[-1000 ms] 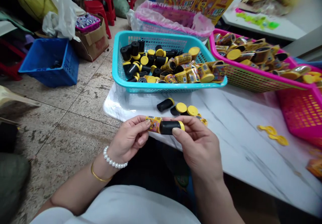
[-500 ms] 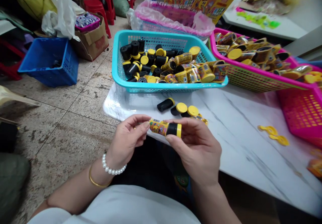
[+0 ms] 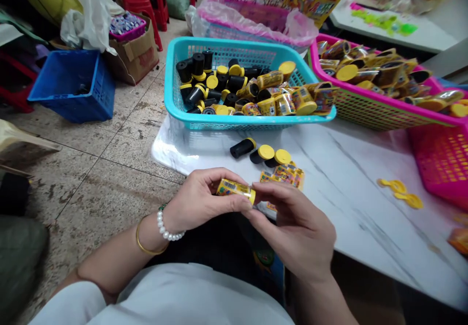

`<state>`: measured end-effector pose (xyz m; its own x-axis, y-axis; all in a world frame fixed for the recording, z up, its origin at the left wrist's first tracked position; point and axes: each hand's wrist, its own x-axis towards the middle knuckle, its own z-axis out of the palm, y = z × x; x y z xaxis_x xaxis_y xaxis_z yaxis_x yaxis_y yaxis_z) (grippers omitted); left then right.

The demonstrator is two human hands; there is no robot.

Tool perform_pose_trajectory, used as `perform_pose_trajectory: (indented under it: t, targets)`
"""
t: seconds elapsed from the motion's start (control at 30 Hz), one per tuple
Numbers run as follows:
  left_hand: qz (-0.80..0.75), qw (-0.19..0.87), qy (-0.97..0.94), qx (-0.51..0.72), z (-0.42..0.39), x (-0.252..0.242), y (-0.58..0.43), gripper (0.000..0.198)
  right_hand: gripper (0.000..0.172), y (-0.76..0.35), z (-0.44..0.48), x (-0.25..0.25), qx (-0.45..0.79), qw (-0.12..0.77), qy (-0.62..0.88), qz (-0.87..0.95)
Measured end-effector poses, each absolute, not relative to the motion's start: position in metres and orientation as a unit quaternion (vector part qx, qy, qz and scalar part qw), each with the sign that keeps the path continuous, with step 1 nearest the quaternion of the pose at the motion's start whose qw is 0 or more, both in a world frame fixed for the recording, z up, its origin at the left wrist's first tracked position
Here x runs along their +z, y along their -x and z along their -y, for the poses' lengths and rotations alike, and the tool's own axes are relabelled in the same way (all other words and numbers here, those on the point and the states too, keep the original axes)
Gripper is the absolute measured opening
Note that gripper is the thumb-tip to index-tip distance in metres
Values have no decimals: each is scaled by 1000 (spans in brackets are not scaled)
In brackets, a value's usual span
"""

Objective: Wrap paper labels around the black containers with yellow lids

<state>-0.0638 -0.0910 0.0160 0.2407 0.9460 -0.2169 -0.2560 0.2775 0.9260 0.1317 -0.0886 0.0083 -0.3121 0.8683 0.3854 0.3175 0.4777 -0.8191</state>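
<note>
My left hand (image 3: 199,200) and my right hand (image 3: 292,225) together hold a small tube (image 3: 234,188) with a yellow cap, now covered by a printed yellow sleeve. Fingers of both hands pinch it at the table's near edge. Just beyond lie a stack of flat printed sleeves (image 3: 283,175) and three bare black tubes with yellow caps (image 3: 259,150) on the white marble table (image 3: 347,203). A turquoise basket (image 3: 175,105) behind them holds several black tubes and sleeved ones.
A pink basket (image 3: 369,108) full of printed sleeves stands at the right. Two yellow plastic bits (image 3: 400,193) lie on the table. On the floor at left sit a blue crate (image 3: 73,88), a cardboard box (image 3: 135,54) and red stools (image 3: 146,3).
The printed sleeve has slid over the black tube until only the yellow cap shows. My hands have closed together around it, and the sleeve stack has come into view.
</note>
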Motion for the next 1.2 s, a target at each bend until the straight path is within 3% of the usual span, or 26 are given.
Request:
perform_pose_trajectory:
  t: [0.13, 0.23, 0.37, 0.47, 0.57, 0.7, 0.87, 1.03, 1.2]
  targets:
    - [-433, 691, -412, 405, 87, 17, 72, 47, 42, -136, 84, 8, 261, 433, 369, 780]
    - [-451, 683, -418, 395, 88, 17, 75, 29, 39, -135, 83, 7, 251, 437, 377, 777]
    - [-466, 556, -526, 444, 95, 19, 67, 15, 22, -127, 87, 5, 404, 452, 438, 664]
    - [-466, 485, -594, 442, 97, 20, 63, 14, 18, -123, 91, 4, 501, 455, 463, 572]
    - [-482, 532, -555, 420, 95, 19, 62, 24, 19, -124, 90, 4, 530, 445, 460, 556]
    - [-468, 671, -437, 375, 91, 16, 58, 43, 35, -135, 81, 6, 569, 412, 399, 589]
    - [-384, 783, -341, 350, 88, 15, 51, 65, 16, -140, 70, 15, 454, 409, 361, 704]
    - [-384, 786, -293, 386, 81, 14, 41, 68, 26, -134, 67, 32, 357, 436, 325, 760]
    - [-359, 780, -294, 420, 70, 20, 35, 85, 28, -137, 46, 54, 250, 421, 300, 819]
